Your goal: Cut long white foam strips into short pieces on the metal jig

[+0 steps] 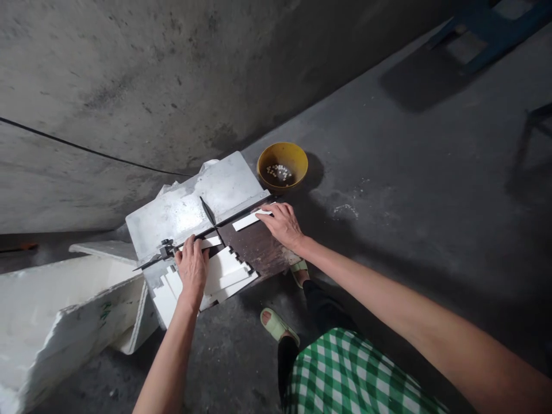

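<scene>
My left hand [192, 267] is closed on a short white strip [211, 242], its fingers bent over the near end. My right hand [282, 224] grips the far end of another white strip [246, 221] between thumb and fingers, over the brown board. A thin dark blade [207, 211] stands up from the metal worktable [230, 178], between the two strips and slightly beyond them. Several white strips [230, 275] lie overlapped beside my left hand, some with stepped ends. A straight metal bar [244, 208] runs across the table near my right hand.
A yellow bowl [287, 150] with small white pieces sits on the floor past the table. Large white panels [99, 305] lean at the left. A black cable [95, 148] runs along the concrete wall [172, 75]. A blue stool [487, 34] stands at upper right.
</scene>
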A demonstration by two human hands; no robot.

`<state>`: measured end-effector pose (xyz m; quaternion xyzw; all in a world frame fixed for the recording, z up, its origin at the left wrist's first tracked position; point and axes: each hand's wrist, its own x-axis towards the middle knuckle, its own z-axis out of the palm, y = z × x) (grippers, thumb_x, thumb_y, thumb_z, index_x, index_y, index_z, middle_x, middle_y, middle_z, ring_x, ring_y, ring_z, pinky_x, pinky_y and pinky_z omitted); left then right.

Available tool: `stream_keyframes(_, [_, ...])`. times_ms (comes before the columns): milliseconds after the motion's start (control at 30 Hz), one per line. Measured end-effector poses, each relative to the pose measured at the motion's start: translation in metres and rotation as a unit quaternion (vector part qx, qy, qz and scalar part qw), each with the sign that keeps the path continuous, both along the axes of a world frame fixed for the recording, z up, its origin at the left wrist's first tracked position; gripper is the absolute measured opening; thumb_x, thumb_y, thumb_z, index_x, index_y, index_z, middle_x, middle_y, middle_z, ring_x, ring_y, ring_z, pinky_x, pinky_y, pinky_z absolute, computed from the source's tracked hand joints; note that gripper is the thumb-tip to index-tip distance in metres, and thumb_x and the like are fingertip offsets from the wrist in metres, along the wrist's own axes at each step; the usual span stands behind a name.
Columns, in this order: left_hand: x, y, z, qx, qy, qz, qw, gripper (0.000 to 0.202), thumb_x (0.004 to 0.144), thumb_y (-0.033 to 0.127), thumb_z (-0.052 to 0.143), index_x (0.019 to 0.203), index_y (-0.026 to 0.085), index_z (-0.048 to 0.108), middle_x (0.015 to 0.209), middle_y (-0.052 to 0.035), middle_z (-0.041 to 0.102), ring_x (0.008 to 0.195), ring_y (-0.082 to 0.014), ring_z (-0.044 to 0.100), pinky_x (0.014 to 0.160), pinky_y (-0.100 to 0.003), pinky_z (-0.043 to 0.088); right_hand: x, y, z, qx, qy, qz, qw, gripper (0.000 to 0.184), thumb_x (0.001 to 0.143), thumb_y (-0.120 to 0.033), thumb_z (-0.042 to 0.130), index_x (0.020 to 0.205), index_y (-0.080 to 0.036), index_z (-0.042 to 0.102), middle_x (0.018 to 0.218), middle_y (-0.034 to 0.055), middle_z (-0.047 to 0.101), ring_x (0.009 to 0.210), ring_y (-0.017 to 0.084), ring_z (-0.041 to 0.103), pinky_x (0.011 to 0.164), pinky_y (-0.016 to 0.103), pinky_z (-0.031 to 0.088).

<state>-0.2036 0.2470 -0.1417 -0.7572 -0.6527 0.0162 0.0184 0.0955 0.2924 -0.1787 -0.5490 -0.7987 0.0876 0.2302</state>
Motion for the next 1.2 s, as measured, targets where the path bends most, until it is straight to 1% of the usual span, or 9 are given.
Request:
stream_keyframes(167, [-0.003, 0.005, 0.006, -0.033, 0.008, -0.011, 0.999, 0.027, 0.09, 0.03, 0.055, 0.111, 0.016, 0.062, 0.134, -0.0192, 0.054, 0.12, -0.034, 0.051, 0.096, -0.048, 0.036, 0.007, -0.002, 0.0, -0.004, 0.004, 0.006, 1.0, 0.028, 0.095, -0.015, 0.054, 0.114, -0.028, 0.071, 0.115, 0.0059, 0.066, 0.104, 0.021, 0.05, 0.092, 0.036, 0.033])
stream_keyframes(367, [-0.016, 0.015, 0.02, -0.099, -0.082, -0.039, 0.991, 0.029, 0.087, 0.043, 0.059, 0.106, 0.022, 0.063, 0.124, -0.0135, 0.057, 0.115, -0.0284, 0.054, 0.091, -0.043, 0.041, 0.006, -0.003, -0.002, -0.031, 0.023, -0.004, 0.999, 0.029, 0.095, -0.016, 0.053, 0.114, -0.028, 0.072, 0.114, 0.0066, 0.066, 0.103, 0.022, 0.05, 0.093, 0.037, 0.034])
stream_keyframes(600, [-0.022, 0.005, 0.031, -0.194, -0.09, -0.07, 0.974, 0.033, 0.085, 0.048, 0.059, 0.104, 0.023, 0.07, 0.149, -0.0205, 0.032, 0.139, -0.04, 0.032, 0.101, -0.058, 0.035, 0.009, -0.003, -0.004, -0.029, 0.018, 0.0, 0.999, 0.029, 0.095, -0.017, 0.053, 0.114, -0.029, 0.072, 0.114, 0.0054, 0.066, 0.103, 0.022, 0.049, 0.091, 0.035, 0.034])
stream_keyframes(733, [-0.012, -0.01, 0.04, -0.154, -0.065, -0.105, 0.98, 0.03, 0.087, 0.043, 0.059, 0.104, 0.02, 0.069, 0.153, -0.0197, 0.033, 0.143, -0.0404, 0.024, 0.107, -0.059, 0.03, 0.006, -0.004, -0.005, -0.016, 0.012, -0.003, 1.0, 0.029, 0.095, -0.016, 0.053, 0.114, -0.029, 0.072, 0.114, 0.0055, 0.066, 0.102, 0.022, 0.049, 0.09, 0.035, 0.035])
stream_keyframes(833, [0.002, -0.028, 0.039, -0.144, -0.05, -0.103, 0.983, 0.042, 0.085, 0.049, 0.062, 0.114, 0.019, 0.066, 0.149, -0.019, 0.042, 0.141, -0.0388, 0.03, 0.108, -0.058, 0.029, -0.009, -0.005, -0.005, -0.021, 0.018, 0.01, 1.0, 0.028, 0.095, -0.015, 0.054, 0.113, -0.028, 0.072, 0.114, 0.0064, 0.065, 0.103, 0.021, 0.05, 0.09, 0.035, 0.034])
stream_keyframes(900, [0.013, -0.045, 0.034, -0.16, -0.047, -0.091, 0.982, 0.073, 0.077, 0.061, 0.066, 0.134, 0.017, 0.055, 0.149, -0.0218, 0.041, 0.139, -0.0413, 0.033, 0.107, -0.06, 0.03, -0.025, -0.007, -0.005, -0.033, 0.025, 0.026, 0.999, 0.029, 0.094, -0.015, 0.055, 0.113, -0.028, 0.072, 0.115, 0.0064, 0.065, 0.104, 0.021, 0.05, 0.09, 0.035, 0.035])
stream_keyframes(967, [0.024, -0.062, 0.027, -0.173, -0.04, -0.078, 0.981, 0.096, 0.071, 0.064, 0.069, 0.148, 0.016, 0.038, 0.153, -0.0225, 0.034, 0.14, -0.0435, 0.03, 0.107, -0.062, 0.029, -0.047, -0.009, -0.004, -0.047, 0.03, 0.042, 0.998, 0.029, 0.093, -0.015, 0.056, 0.113, -0.029, 0.072, 0.115, 0.0062, 0.065, 0.104, 0.022, 0.05, 0.09, 0.035, 0.035])
stream_keyframes(1100, [0.03, -0.081, 0.02, -0.171, -0.039, -0.09, 0.98, 0.095, 0.077, 0.056, 0.069, 0.154, 0.02, 0.026, 0.157, -0.0178, 0.029, 0.144, -0.0406, 0.024, 0.11, -0.059, 0.026, -0.094, -0.011, 0.002, -0.074, 0.035, 0.08, 0.993, 0.026, 0.093, -0.017, 0.058, 0.113, -0.027, 0.07, 0.117, 0.0068, 0.064, 0.107, 0.023, 0.05, 0.089, 0.036, 0.038])
stream_keyframes(1200, [0.013, -0.068, 0.02, -0.121, -0.072, -0.051, 0.989, 0.083, 0.087, 0.056, 0.056, 0.153, 0.017, 0.025, 0.155, -0.019, 0.034, 0.141, -0.0364, 0.03, 0.108, -0.054, 0.032, -0.125, -0.011, 0.008, -0.105, 0.05, 0.099, 0.988, 0.028, 0.093, -0.015, 0.056, 0.117, -0.025, 0.068, 0.122, 0.0081, 0.062, 0.109, 0.023, 0.05, 0.088, 0.036, 0.042])
